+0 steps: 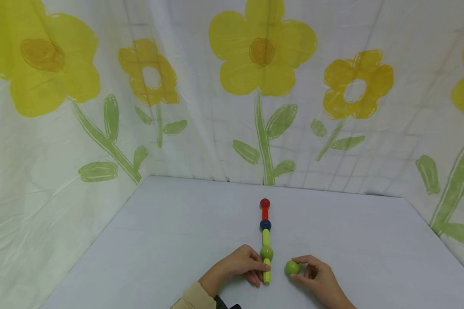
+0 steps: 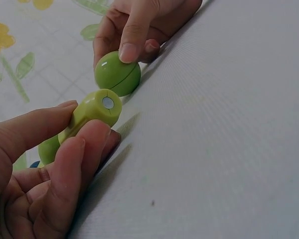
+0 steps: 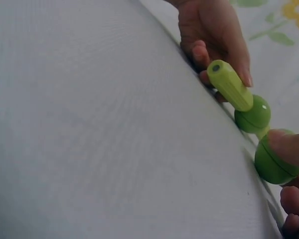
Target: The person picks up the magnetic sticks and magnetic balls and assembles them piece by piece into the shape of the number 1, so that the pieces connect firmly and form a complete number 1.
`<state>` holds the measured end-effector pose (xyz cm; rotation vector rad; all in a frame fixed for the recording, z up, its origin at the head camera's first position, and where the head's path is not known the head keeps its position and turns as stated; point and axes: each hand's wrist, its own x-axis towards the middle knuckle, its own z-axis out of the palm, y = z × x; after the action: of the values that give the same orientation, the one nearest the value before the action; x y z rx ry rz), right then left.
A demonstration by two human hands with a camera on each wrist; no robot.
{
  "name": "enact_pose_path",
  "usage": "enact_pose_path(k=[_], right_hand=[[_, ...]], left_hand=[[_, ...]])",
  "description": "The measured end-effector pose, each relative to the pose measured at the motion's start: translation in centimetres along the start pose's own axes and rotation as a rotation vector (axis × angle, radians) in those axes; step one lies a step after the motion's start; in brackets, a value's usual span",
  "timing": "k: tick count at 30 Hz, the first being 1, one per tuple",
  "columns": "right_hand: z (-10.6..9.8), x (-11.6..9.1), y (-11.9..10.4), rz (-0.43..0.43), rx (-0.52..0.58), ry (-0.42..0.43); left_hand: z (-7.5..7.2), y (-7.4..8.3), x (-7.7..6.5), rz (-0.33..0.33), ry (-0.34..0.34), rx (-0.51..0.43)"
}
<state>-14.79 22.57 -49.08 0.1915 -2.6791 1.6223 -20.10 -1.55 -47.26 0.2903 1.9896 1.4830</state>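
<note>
My left hand [image 1: 244, 264] pinches a yellow-green rod [image 1: 267, 274] between thumb and fingers. That rod is the near end of a straight chain of toy rods and balls. Going away from me, the chain runs through a green ball [image 1: 267, 252], another yellow-green rod [image 1: 266, 237], a dark blue ball [image 1: 265, 224], a red rod [image 1: 265, 213] and a red ball [image 1: 264, 203]. A round silvery disc [image 2: 108, 102] shows in the free end of the held rod. My right hand [image 1: 320, 278] pinches a loose green ball [image 1: 292, 268], a short way right of the rod.
A white-covered table [image 1: 170, 231] lies under the chain. Behind it and along the sides hangs a white curtain [image 1: 201, 128] printed with yellow flowers and green leaves. A beige sleeve [image 1: 195, 297] covers the left forearm, with a dark strap at the wrist.
</note>
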Motion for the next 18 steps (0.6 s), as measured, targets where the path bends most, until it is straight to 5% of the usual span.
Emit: enact_pose_path(k=[6, 13, 18], right_hand=[[0.5, -0.2, -0.3, -0.065, 0.022, -0.089], [1.2, -0.6, -0.3, -0.346, 0.077, -0.166], [1.9, -0.8, -0.3, -0.407, 0.099, -0.207]], left_hand=[[0.0, 0.1, 0.0, -0.009, 0.003, 0.007], [0.0, 0.1, -0.1, 0.003, 0.001, 0.020], [0.0, 0.1, -0.1, 0.005, 0.001, 0.017]])
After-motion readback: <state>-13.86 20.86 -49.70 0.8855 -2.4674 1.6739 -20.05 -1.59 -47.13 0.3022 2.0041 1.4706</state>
